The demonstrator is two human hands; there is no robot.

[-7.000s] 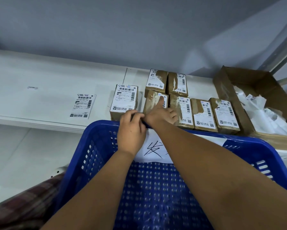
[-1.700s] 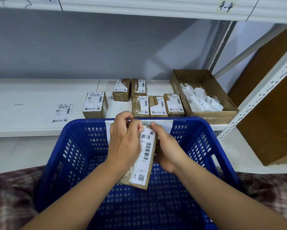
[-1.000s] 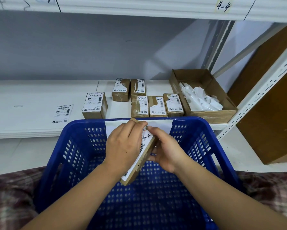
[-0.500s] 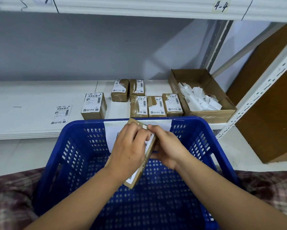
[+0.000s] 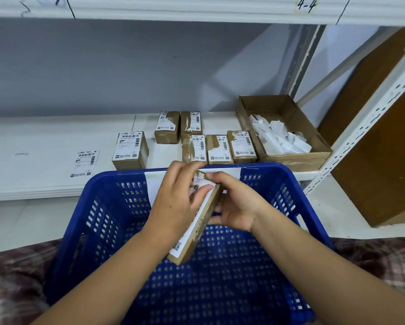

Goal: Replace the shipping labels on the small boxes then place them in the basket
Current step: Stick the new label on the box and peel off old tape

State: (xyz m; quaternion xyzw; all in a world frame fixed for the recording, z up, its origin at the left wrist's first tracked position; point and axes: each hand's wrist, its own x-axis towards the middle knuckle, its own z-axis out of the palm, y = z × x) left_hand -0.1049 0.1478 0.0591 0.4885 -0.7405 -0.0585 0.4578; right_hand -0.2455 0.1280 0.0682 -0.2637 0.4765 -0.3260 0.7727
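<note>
Turned more edge-on than a moment ago, one small box (image 5: 195, 240) is held tilted over the blue basket (image 5: 103, 184). On its labelled face the left hand (image 5: 178, 207) curls and grips, while the right hand (image 5: 238, 205) pinches its far corner. Six boxes (image 5: 130, 150), one loose label (image 5: 85, 161) and one open carton (image 5: 290, 160) sit on the far shelf (image 5: 32, 137).

Both hands (image 5: 180, 207) around labelled box (image 5: 198, 231)

Open carton (image 5: 297, 160) on white shelf (image 5: 32, 137); brown board (image 5: 384, 160) right; plaid cloth (image 5: 14, 277).
</note>
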